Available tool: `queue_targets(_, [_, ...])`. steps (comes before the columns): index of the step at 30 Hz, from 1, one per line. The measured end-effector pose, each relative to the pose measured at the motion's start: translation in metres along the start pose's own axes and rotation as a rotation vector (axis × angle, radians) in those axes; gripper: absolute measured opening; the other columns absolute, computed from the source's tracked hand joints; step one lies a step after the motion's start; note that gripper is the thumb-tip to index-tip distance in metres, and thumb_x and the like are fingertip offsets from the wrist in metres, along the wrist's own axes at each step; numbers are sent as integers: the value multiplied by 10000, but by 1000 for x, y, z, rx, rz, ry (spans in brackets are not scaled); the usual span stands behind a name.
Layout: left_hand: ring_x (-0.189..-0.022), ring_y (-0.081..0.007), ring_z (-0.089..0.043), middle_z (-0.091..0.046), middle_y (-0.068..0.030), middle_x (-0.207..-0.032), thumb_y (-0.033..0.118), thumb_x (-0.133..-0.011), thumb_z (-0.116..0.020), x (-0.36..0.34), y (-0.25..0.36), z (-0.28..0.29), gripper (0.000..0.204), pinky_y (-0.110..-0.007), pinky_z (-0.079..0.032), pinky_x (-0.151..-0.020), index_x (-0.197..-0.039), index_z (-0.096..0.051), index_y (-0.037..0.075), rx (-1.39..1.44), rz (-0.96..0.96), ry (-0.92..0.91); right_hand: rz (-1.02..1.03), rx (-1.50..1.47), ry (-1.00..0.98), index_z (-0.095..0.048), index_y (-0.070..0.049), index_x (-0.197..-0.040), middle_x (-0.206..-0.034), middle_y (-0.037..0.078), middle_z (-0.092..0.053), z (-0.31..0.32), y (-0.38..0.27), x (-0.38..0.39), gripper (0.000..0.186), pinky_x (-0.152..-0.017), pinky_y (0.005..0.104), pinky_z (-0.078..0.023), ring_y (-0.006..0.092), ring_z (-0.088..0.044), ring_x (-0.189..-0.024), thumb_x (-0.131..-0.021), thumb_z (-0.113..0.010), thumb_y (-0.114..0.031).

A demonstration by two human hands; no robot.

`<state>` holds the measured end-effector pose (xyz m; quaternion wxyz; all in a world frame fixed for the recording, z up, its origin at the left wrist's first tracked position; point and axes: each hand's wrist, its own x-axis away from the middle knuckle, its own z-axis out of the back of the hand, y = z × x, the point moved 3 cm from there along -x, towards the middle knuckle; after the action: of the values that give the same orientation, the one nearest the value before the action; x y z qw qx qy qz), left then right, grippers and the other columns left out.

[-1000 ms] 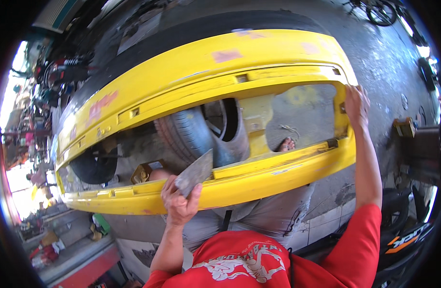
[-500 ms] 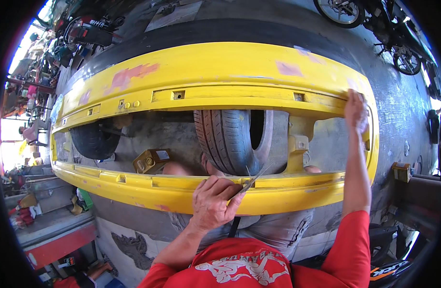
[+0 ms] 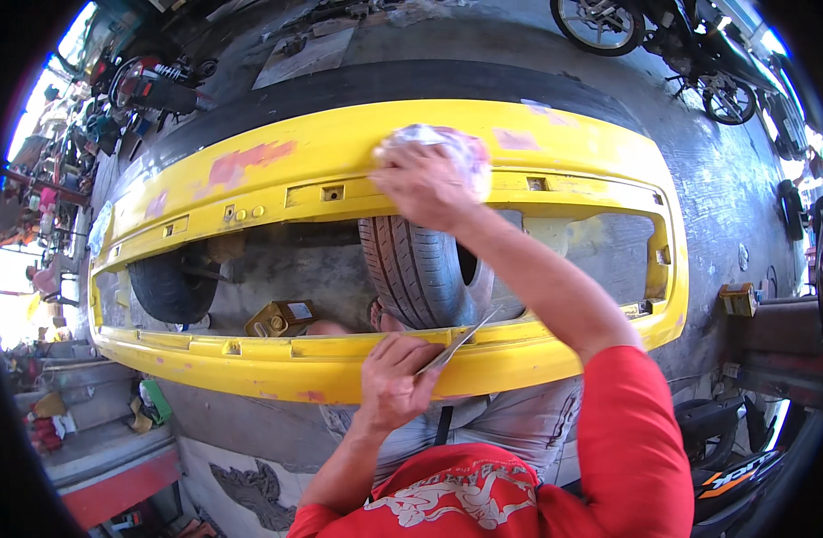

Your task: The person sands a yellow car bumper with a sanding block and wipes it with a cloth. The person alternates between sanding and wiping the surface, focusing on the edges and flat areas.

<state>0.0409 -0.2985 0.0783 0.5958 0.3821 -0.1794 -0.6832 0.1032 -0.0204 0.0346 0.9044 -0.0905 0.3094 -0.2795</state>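
Note:
A long yellow car bumper (image 3: 322, 134) lies across in front of me, with dull pinkish patches on its upper face. My right hand (image 3: 429, 184) presses a crumpled white-and-pink cloth (image 3: 470, 152) against its far upper face, near the middle. Closed around a thin grey sheet (image 3: 465, 339), perhaps sandpaper, my left hand (image 3: 396, 377) rests at the bumper's near lower rail. The sheet's pointed end sticks out to the right. Through the bumper's opening a tire (image 3: 416, 278) shows, partly covered by my right arm. My palm hides part of the cloth.
A second tire (image 3: 174, 287) and a yellow container (image 3: 281, 316) show through the opening on the left. Beyond the bumper lies a long black panel (image 3: 340, 88). Motorcycles (image 3: 712, 67) stand at the far right. A cluttered workbench (image 3: 116, 448) is at the left.
My right hand has moved from the bumper's right end leftward to its middle, and the cloth now shows under it. My left hand keeps the sheet at nearly the same place.

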Motion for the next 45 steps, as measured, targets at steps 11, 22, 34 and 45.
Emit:
queue_targets(11, [-963,-395,-759,-799,-162,-1045,211,-1045,-783,25,-66,82,232,-487,-585,-859,-1030,-807,-19,-238,45,180,-417,551,55,-889,-213,-1145,-1274,28,-807,114,132,135,181,-1170,474,-517,254,-704,-1312,-1047,-771,-309])
queue_targets(22, [-908,-441,-729,-792,-184,-1024,208,-1053,-778,19,-64,73,250,-517,-569,-820,-1016,-783,-39,-314,31,188,-90,71,112,-843,-174,-1242,-1356,55,-781,-26,-23,3,251,-1178,533,-509,281,-693,-1350,-1077,-660,-223])
queue_targets(34, [-864,-416,-696,-742,-166,-944,213,-1043,-775,18,-64,71,252,-517,-537,-784,-963,-761,-26,-351,52,161,-627,549,-47,-840,-208,-1283,-1402,22,-780,138,155,156,318,-1192,471,-515,242,-688,-1368,-1163,-586,-358])
queue_targets(45, [-982,-448,-750,-806,-198,-1073,204,-1056,-773,20,-64,70,239,-523,-580,-889,-1047,-814,-31,-347,53,157,-307,183,-89,-840,-183,-1236,-1404,135,-715,-1,-3,14,279,-1202,595,-464,372,-619,-1408,-1068,-618,-186])
